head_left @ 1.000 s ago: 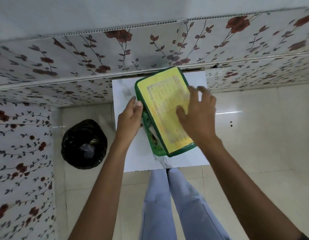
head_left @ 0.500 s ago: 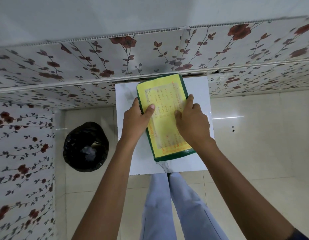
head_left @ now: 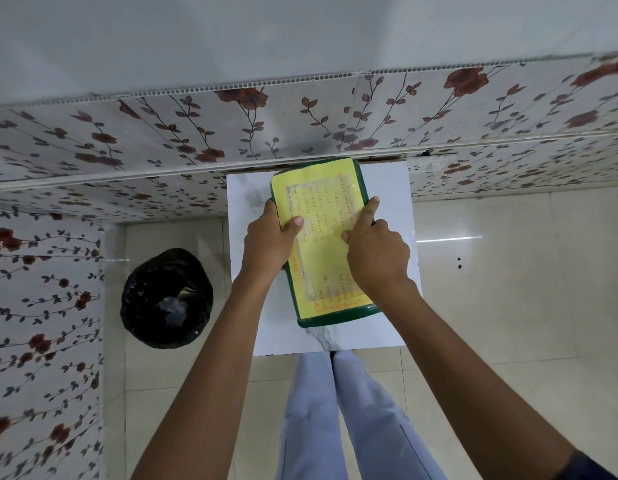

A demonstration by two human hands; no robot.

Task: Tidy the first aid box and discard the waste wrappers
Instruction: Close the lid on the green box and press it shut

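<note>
We start with the floor (head_left: 508,306), pale tile, and the flowered wall (head_left: 300,116) behind. Against that wall stands our small white desk (head_left: 390,202), and to its left on the floor sits the bin (head_left: 166,298), lined in black with something pale crumpled inside; we cannot tell what it is.

On the desk lies the box (head_left: 335,318), green with a yellow handwritten sheet across its lid (head_left: 321,202). It sits flat, its long axis running away from us, its far end close to the wall. The lid looks seated all round, so we judge the tidying nearly done and the step in hand to be pressing the lid shut.

Our left hand (head_left: 266,244) grasps the box's left edge, thumb lying on the lid, the other fingers hidden over the side. Our right hand (head_left: 378,258) clamps the right edge, thumb pressed on the sheet and forefinger stretched along the rim. Both grips are closed on the box.

To do this well, we should press evenly on both sides, keep the box flat against the desk, and feel along the rim for any catch. No catch shows from here.
</note>
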